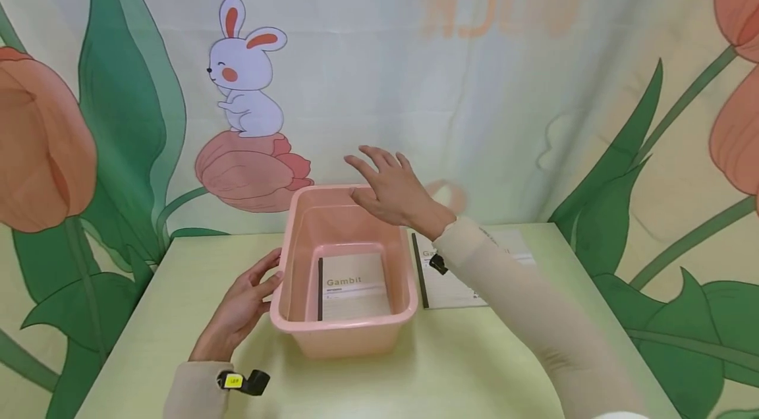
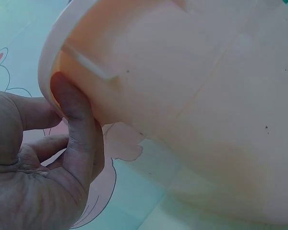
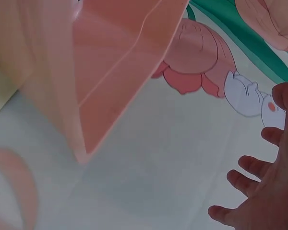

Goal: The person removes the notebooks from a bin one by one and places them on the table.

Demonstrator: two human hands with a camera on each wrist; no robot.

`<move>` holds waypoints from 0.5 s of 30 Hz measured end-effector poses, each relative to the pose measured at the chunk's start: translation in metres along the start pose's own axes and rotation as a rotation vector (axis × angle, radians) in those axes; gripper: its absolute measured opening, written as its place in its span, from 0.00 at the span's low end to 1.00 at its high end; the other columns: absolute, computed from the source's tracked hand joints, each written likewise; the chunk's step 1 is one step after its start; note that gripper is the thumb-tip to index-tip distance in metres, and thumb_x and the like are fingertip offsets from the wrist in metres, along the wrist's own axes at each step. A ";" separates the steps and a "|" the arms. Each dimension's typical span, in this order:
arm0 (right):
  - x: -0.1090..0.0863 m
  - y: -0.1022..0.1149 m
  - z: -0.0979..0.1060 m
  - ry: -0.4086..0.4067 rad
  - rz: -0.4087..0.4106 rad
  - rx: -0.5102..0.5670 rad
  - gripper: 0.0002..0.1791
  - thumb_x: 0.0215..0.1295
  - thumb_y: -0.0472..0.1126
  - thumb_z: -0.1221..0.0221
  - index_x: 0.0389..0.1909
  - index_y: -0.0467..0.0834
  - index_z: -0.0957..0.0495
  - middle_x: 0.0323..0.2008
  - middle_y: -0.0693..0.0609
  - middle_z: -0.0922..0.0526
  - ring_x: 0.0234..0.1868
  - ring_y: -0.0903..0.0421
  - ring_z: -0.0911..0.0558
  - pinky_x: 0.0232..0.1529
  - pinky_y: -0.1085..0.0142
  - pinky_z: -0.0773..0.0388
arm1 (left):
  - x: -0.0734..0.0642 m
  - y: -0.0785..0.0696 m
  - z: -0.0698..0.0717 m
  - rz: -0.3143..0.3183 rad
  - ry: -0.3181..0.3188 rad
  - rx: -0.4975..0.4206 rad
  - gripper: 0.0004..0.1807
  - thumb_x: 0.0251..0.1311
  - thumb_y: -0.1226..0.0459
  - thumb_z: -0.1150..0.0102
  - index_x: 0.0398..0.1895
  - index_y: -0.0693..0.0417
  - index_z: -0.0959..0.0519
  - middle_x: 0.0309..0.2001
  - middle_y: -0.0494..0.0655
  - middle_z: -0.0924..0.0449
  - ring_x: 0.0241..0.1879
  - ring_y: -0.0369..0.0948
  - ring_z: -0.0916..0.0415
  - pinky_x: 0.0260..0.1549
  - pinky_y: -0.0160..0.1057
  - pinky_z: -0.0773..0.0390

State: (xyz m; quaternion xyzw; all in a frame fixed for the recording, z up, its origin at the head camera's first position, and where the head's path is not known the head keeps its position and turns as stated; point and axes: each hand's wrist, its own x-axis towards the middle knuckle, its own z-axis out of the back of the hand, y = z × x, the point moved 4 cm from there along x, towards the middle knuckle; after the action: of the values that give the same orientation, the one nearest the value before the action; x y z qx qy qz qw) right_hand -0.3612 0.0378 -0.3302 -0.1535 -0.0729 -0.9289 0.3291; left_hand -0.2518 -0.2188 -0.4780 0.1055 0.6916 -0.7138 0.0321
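A pink plastic basin (image 1: 344,343) stands on the table with a "Gambit" notebook (image 1: 354,294) lying flat inside. My left hand (image 1: 240,304) grips its rim from the left side. In the left wrist view, the thumb and fingers of that hand (image 2: 48,153) pinch the rim (image 2: 47,62). My right hand (image 1: 394,192) hovers by the basin's far right corner, fingers spread and holding nothing. The right wrist view has its fingers (image 3: 252,184) apart from the basin (image 3: 120,72).
A second "Gambit" notebook (image 1: 445,287) lies to the right of the basin, partly hidden by my right forearm. The pale green table (image 1: 474,366) meets a printed curtain (image 1: 367,76) with tulips and a rabbit along its back edge.
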 end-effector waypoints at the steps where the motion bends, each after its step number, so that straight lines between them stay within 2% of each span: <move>1: 0.002 0.003 -0.005 0.023 -0.005 -0.003 0.33 0.73 0.60 0.54 0.76 0.59 0.46 0.76 0.50 0.45 0.76 0.50 0.43 0.73 0.42 0.47 | 0.000 0.000 -0.001 0.001 -0.001 -0.002 0.34 0.72 0.55 0.49 0.78 0.37 0.47 0.76 0.48 0.48 0.69 0.52 0.37 0.56 0.43 0.20; 5: 0.012 0.015 -0.028 0.129 -0.031 -0.010 0.33 0.73 0.61 0.56 0.76 0.59 0.46 0.74 0.51 0.41 0.74 0.50 0.39 0.71 0.46 0.39 | 0.002 0.001 -0.002 0.004 0.000 -0.012 0.34 0.72 0.56 0.49 0.78 0.38 0.47 0.75 0.49 0.47 0.69 0.54 0.37 0.55 0.44 0.20; 8: 0.017 0.022 -0.046 0.271 -0.077 0.031 0.32 0.73 0.63 0.56 0.74 0.57 0.43 0.72 0.51 0.36 0.70 0.51 0.33 0.67 0.51 0.31 | 0.002 0.001 -0.002 0.010 -0.004 -0.014 0.33 0.72 0.56 0.49 0.77 0.37 0.46 0.75 0.48 0.47 0.69 0.53 0.36 0.54 0.43 0.19; 12: 0.020 0.029 -0.070 0.472 -0.157 0.122 0.33 0.72 0.64 0.54 0.73 0.56 0.41 0.73 0.52 0.36 0.71 0.52 0.32 0.69 0.52 0.31 | 0.001 0.001 -0.001 0.010 -0.004 -0.009 0.33 0.72 0.56 0.49 0.77 0.37 0.46 0.75 0.48 0.46 0.66 0.50 0.33 0.54 0.42 0.19; 15: 0.025 0.031 -0.085 0.547 -0.187 0.158 0.33 0.71 0.64 0.54 0.73 0.58 0.41 0.73 0.55 0.36 0.70 0.54 0.31 0.69 0.53 0.32 | 0.002 0.000 0.001 0.004 0.001 -0.009 0.33 0.72 0.56 0.49 0.77 0.37 0.46 0.75 0.48 0.46 0.65 0.49 0.32 0.54 0.43 0.19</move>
State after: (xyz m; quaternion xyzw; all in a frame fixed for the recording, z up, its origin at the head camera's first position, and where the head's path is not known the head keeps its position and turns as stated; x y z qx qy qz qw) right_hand -0.3799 -0.0207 -0.4008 0.1359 -0.0674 -0.9535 0.2606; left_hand -0.2533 -0.2192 -0.4784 0.1069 0.6945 -0.7107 0.0338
